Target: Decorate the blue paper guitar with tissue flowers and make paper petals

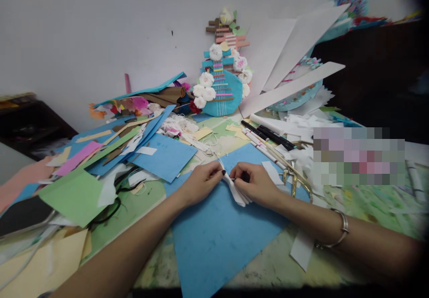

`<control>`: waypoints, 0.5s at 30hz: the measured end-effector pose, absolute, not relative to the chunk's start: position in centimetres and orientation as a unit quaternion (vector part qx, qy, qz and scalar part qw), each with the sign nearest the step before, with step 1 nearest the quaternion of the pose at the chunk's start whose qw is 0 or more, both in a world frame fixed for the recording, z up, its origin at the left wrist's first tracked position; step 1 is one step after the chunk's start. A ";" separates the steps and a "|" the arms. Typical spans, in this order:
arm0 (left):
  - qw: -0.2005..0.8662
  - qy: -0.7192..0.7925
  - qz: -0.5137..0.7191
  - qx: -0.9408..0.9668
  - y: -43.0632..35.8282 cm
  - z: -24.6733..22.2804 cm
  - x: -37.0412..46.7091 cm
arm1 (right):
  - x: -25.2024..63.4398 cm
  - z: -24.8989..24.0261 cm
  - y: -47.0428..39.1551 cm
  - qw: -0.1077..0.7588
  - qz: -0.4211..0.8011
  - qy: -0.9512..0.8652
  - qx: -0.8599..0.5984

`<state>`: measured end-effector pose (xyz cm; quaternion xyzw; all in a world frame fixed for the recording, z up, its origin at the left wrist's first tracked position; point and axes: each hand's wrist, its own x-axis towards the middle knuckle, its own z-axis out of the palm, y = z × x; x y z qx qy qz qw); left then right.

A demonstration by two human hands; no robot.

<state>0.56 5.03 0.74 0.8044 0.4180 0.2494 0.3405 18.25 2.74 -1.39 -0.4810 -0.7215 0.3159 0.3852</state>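
A small fan of pleated white paper [239,194] hangs between my two hands, over a sheet of blue paper [224,240]. My left hand [204,179] pinches its narrow upper end, thumb and fingertips together. From the other side my right hand [253,182] closes on the paper just below, with its fingers bent inward. A thin white string [212,153] lies just beyond the left fingertips; whether it joins the pleated paper I cannot tell. Gold-handled scissors [295,185] rest beside my right wrist.
Black markers [268,135] and white pens lie beyond my right hand. Coloured paper sheets [75,195] and strips cover the left side. A blue paper lute with white flowers [223,92] leans on the wall. White scraps [300,161] lie to the right.
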 end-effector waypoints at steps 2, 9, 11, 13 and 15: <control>0.347 0.428 0.245 0.798 5.2 0.6 0.4 | 18.2 -1.4 2.7 0.378 0.307 -0.726 -0.485; 0.388 0.428 0.223 0.785 5.7 -0.1 0.1 | 18.1 -1.1 2.4 0.369 0.261 -0.752 -0.480; 0.384 0.431 0.226 0.785 5.7 -0.1 0.2 | 18.1 -1.1 2.3 0.366 0.253 -0.758 -0.477; 0.385 0.433 0.232 0.781 5.7 0.0 0.2 | 18.2 -1.1 2.3 0.360 0.246 -0.763 -0.477; 0.390 0.433 0.238 0.777 5.6 0.0 0.2 | 18.2 -1.2 2.3 0.356 0.238 -0.767 -0.478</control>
